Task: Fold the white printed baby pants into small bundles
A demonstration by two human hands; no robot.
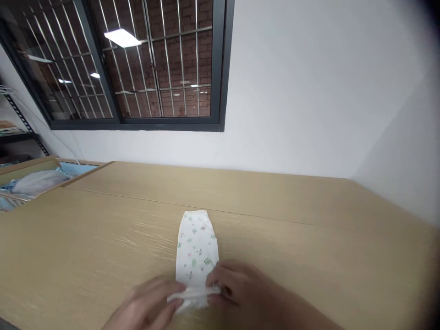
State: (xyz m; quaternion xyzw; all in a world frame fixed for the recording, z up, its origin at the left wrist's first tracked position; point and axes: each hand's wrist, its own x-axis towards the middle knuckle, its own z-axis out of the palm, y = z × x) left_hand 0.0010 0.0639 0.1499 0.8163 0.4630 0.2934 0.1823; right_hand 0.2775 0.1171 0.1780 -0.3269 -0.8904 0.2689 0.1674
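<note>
A small white cloth with a green and pink print [197,250], folded into a narrow strip, lies on the light wooden table [309,229]. My left hand [151,305] and my right hand [237,286] both pinch its near end, where the fabric is bunched up. The fingers of each hand are closed on that edge. The far end of the cloth lies flat and points away from me.
A cardboard box [41,176] with pale blue and white fabric inside sits at the table's far left. Behind the table is a white wall with a dark-framed barred window [137,64]. A metal shelf [13,128] stands at the far left.
</note>
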